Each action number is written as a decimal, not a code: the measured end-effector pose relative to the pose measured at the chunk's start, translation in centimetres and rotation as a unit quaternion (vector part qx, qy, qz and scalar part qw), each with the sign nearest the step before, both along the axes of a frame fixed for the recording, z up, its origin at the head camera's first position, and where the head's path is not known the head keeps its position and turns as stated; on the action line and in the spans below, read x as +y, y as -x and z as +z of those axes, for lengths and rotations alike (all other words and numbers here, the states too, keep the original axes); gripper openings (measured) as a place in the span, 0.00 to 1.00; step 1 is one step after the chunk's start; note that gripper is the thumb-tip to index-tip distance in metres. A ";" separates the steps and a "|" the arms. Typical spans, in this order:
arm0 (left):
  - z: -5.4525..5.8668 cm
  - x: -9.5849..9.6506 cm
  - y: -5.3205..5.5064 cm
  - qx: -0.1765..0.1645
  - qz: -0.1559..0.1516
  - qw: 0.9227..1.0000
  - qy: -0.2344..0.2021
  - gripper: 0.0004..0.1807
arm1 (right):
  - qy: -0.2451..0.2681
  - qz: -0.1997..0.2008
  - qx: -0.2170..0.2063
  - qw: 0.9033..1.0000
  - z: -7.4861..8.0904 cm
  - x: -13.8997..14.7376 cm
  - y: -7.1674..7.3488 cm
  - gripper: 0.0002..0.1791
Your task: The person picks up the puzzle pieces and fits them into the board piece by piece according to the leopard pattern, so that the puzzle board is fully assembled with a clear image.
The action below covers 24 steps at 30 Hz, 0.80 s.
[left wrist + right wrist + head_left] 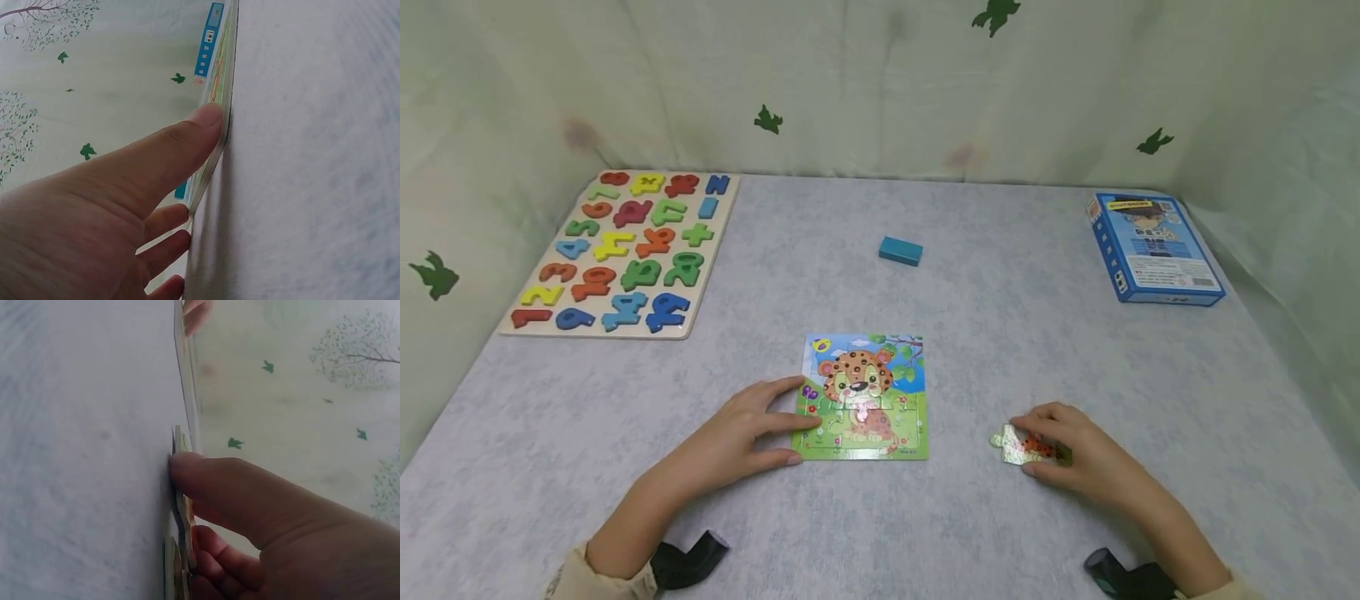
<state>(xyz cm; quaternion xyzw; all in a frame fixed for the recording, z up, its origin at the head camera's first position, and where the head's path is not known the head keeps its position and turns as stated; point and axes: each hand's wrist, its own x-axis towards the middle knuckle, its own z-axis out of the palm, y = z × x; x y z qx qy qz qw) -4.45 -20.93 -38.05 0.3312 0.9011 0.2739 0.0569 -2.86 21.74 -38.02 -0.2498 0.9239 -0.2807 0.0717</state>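
Observation:
A square jigsaw puzzle [868,433] with a spotted leopard cub on grass lies flat in the middle of the head view. At its left edge rests my left hand [752,425], fingers spread, thumb near the lower left corner; in the left wrist view the thumb [206,119] touches the puzzle's side. To the right of the puzzle, my right hand [1075,450] pinches a jigsaw piece [1017,447] with green and spotted orange print between thumb and fingers. The right wrist view shows this piece edge-on, with another piece [170,569] close by at the bottom, partly hidden by the hand.
A board of colourful numbers [694,283] lies at the far left. Behind the puzzle sits a small blue block [900,251]. A blue box [1157,250] is at the back right. Curtain-like cloth [865,92] with printed birds borders the table [820,250].

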 end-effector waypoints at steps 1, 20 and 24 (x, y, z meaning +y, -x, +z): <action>0.0 0.0 0.0 0.000 0.000 1.000 0.000 0.22 | 0.000 -0.001 0.004 1.000 0.0 -0.1 0.0 0.27; -0.2 0.2 -0.2 0.007 0.012 1.000 -0.006 0.20 | 0.137 0.088 0.066 0.984 3.6 -9.3 1.9 0.25; -0.3 0.2 -0.2 0.021 0.009 1.000 -0.012 0.20 | 0.132 0.114 0.057 0.983 2.8 -11.9 2.5 0.26</action>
